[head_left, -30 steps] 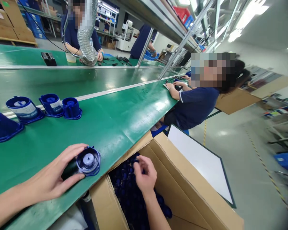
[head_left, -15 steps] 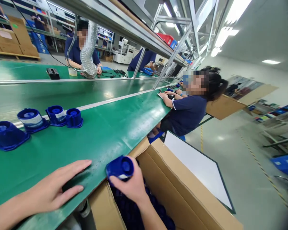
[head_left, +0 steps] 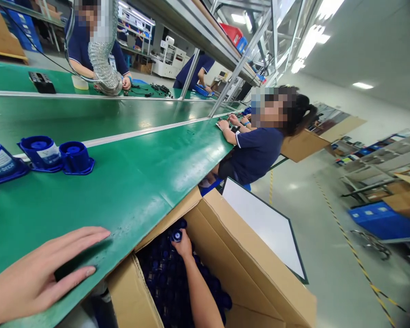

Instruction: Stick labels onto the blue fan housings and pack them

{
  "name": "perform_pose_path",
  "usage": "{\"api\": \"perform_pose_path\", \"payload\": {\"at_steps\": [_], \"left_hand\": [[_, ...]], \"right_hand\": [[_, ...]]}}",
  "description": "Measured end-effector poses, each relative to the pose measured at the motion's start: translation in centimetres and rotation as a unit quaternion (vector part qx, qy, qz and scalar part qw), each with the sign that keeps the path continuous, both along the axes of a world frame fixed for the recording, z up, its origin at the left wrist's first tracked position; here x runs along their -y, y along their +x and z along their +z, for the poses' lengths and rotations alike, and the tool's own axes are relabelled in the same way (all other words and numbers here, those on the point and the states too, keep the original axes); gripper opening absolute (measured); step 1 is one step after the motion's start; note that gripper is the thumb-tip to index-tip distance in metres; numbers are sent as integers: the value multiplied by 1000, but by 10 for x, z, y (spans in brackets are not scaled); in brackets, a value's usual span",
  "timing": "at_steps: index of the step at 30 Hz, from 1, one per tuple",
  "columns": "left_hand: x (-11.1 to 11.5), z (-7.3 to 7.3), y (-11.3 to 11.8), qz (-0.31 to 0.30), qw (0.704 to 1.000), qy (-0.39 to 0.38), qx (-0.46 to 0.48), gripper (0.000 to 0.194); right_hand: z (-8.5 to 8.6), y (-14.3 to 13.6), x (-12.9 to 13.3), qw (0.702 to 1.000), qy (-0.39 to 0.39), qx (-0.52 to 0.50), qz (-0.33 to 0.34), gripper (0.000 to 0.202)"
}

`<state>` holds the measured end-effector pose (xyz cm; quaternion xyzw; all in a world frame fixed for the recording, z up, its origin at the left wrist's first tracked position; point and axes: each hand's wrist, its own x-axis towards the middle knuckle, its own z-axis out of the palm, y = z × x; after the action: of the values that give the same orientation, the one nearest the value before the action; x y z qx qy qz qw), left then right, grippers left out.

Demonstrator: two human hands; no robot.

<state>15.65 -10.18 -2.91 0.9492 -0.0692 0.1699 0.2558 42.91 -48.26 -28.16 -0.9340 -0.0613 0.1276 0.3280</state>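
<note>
Ceiling lamps [head_left: 310, 43] shine bright white, leaving pale glare on the green table [head_left: 133, 182] and a shadow under the left hand [head_left: 43, 275]. Blue cups [head_left: 159, 273] inside the box [head_left: 225, 248] look murky. Shelves [head_left: 386, 157] at right are blurred, stretched; pixel blocks mask heads.

Dark-blue round part [head_left: 176, 235], pale-centred, seemingly face-up, among similar parts [head_left: 162, 278] inside the carton [head_left: 256, 264]
</note>
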Motion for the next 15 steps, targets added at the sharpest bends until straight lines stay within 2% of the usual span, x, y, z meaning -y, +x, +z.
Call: {"api": "perform_pose_path", "payload": {"at_steps": [4,9,11,15], "left_hand": [[9,0,-3,23,999,-25,-4,49],[7,7,0,28,999,-20,-15,48],[2,11,2,0,1000,5,-13,52],[-7,20,7,-63,997,50,-2,65]], "right_hand": [[-38,20,-18,999,-27,-39,7,68],[-67,23,-16,996,-31,-89,-6,90],[-73,13,-13,994,-32,-100,-26,83],[-72,-18,-15,990,-39,-115,-65,44]]}}
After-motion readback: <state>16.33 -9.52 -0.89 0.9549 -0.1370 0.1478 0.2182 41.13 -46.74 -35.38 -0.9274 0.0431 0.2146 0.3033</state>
